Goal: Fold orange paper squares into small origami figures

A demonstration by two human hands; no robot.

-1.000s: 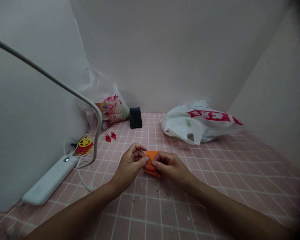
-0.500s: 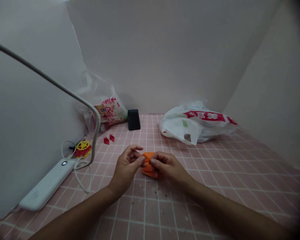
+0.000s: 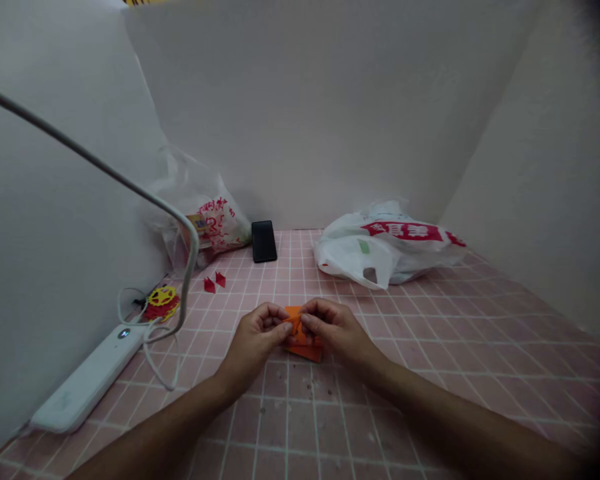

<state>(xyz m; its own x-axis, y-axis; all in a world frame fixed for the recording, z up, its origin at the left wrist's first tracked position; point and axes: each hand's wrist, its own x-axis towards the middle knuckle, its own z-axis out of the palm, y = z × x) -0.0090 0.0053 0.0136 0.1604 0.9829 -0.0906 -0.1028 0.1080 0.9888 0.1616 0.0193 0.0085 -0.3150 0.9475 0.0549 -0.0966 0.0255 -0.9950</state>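
Observation:
A small folded piece of orange paper (image 3: 304,345) sits low over the pink tiled table (image 3: 430,347), in the middle of the view. My left hand (image 3: 255,339) pinches its left edge with thumb and forefinger, the other fingers curled. My right hand (image 3: 336,330) pinches the same paper from the right, fingers bent over its top. The two sets of fingertips meet at the paper's upper edge, and most of the paper is hidden behind them.
A white lamp base (image 3: 87,377) with a bent arm and loose cable lies at the left. Red and yellow paper cutouts (image 3: 163,301), two small red paper pieces (image 3: 215,282), a black phone (image 3: 264,241) and two plastic bags (image 3: 387,250) (image 3: 205,217) line the back. White walls enclose three sides.
Both hands have closed in over the orange paper, the fingertips now meeting at its top edge. The view has shifted slightly, so everything sits a little lower left.

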